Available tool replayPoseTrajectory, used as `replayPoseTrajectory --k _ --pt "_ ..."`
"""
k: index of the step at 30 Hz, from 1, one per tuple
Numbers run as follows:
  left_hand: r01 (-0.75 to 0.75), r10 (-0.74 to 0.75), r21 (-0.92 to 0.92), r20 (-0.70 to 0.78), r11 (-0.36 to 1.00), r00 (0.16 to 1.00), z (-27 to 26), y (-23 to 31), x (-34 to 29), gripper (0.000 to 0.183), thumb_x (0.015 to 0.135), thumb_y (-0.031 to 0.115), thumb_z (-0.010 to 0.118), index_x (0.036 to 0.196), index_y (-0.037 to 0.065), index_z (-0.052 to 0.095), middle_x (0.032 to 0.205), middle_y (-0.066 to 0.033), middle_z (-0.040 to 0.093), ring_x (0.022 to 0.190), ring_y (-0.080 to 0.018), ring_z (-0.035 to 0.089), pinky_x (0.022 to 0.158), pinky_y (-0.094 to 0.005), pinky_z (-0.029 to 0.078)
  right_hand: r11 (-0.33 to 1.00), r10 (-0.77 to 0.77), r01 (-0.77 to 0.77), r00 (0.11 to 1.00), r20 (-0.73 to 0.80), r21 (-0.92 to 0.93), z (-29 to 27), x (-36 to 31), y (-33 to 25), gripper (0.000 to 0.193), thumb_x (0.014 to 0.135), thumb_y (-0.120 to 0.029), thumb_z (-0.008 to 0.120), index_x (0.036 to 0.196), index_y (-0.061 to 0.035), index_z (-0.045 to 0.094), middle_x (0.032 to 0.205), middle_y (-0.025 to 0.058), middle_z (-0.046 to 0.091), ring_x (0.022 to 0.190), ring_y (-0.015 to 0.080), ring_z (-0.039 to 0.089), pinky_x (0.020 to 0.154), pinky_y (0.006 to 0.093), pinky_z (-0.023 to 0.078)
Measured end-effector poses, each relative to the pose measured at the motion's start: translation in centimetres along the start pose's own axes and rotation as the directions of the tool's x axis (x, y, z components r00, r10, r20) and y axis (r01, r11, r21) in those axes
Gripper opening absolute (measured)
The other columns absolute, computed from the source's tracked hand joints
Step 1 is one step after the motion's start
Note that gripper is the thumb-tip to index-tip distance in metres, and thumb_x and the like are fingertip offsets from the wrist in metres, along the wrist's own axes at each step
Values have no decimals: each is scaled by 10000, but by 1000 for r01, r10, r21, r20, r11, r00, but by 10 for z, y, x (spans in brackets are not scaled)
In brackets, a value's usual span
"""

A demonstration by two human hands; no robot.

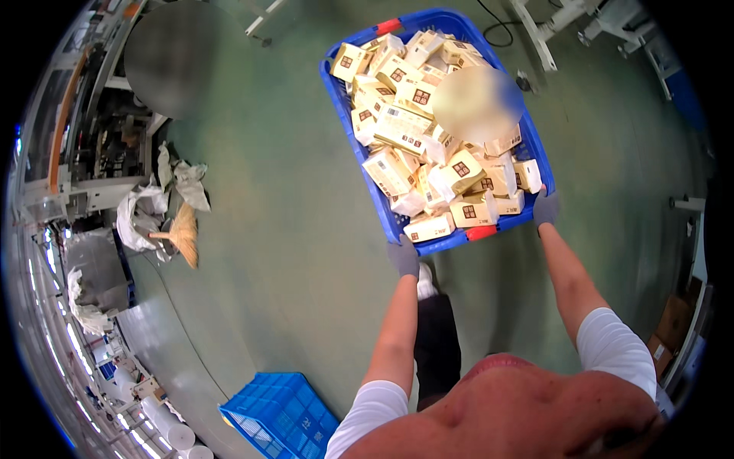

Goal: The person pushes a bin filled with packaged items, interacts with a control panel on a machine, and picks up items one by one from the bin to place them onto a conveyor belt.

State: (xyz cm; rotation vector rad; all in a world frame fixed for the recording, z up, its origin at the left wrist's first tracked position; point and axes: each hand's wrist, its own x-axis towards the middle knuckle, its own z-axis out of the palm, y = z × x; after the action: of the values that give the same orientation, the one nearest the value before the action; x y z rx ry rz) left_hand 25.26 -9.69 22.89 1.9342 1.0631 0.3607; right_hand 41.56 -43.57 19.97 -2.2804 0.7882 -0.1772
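Note:
A blue plastic basket (440, 244) with red handle inserts is in front of me, piled with cream and white wrapped packs (404, 126) that bear dark square prints. My left hand (403, 258), in a grey glove, has its fingers closed round the basket's near left corner. At the near right corner, my right hand (546, 209), gloved in the same grey, grips the rim. Both arms stretch forward. A blurred patch covers some packs at the basket's right side. Parts of the fingers are hidden by the rim.
Machinery (115, 145) lines the left side, with a straw broom (183, 236) and white plastic sacks (141, 218) beside it. A blue crate (287, 413) stands at the lower left. White metal legs (535, 38) reach in at the top right; cardboard boxes (673, 325) are at the right edge.

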Motion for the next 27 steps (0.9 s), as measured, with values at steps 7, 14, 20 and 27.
replayPoseTrajectory --k 7,14,20,27 --pt "-120 106 159 99 980 989 -2 -22 14 382 880 271 484 907 -107 532 876 -289 593 816 -418 580 725 -456 435 999 36 -37 999 -39 -23 7 -16 26 438 879 -367 497 1016 47 539 979 269 593 912 412 577 780 465 443" --pt "-373 320 264 223 890 921 -3 27 91 426 890 288 436 903 -122 550 839 -323 579 786 -466 558 700 -493 420 985 151 -144 986 -69 95 67 -22 22 525 889 -420 455 1051 71 545 1010 259 600 932 400 582 803 454 445" --pt "-430 412 -88 509 899 756 89 137 107 474 921 326 424 1089 -110 507 1049 -277 571 972 -409 548 811 -430 429 761 187 -389 898 398 520 43 134 93 533 915 -513 377 919 -28 597 735 83 578 601 175 540 550 331 462" --pt "-348 316 -123 752 929 579 132 58 -7 438 902 371 465 1073 -22 554 1022 -245 597 976 -393 559 843 -415 436 971 56 7 966 254 -241 21 141 211 567 877 -490 439 1053 35 555 969 220 620 915 385 586 779 439 454"
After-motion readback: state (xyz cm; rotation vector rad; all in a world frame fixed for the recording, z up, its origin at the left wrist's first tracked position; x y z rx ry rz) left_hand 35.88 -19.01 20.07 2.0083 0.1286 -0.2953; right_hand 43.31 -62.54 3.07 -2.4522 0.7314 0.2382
